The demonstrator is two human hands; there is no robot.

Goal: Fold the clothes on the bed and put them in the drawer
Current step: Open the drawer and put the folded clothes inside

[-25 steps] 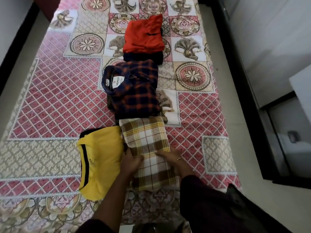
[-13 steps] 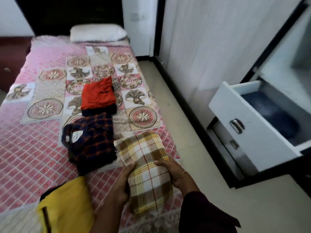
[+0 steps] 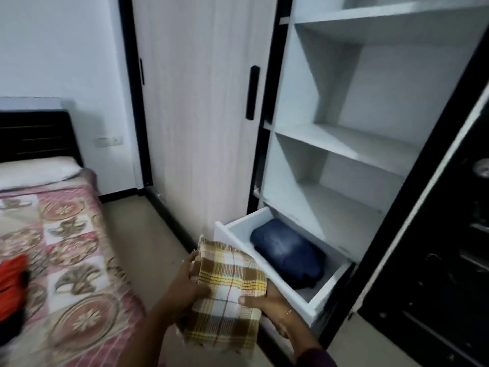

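A folded brown, yellow and white checked cloth is held in the air between my two hands, just left of the open white drawer. My left hand grips its left edge, and my right hand grips its right edge with the thumb on top. Inside the drawer lies a folded dark blue garment. On the bed at the far left edge, a folded red garment shows in part; the other clothes are out of view.
The drawer sits at the bottom of a white wardrobe with bare shelves. A pale sliding door stands to its left and a black door to its right. Beige floor lies between bed and wardrobe.
Both hands lifted the checked cloth off the bed and carried it right to the open drawer. My view swung from the bed to the wardrobe.
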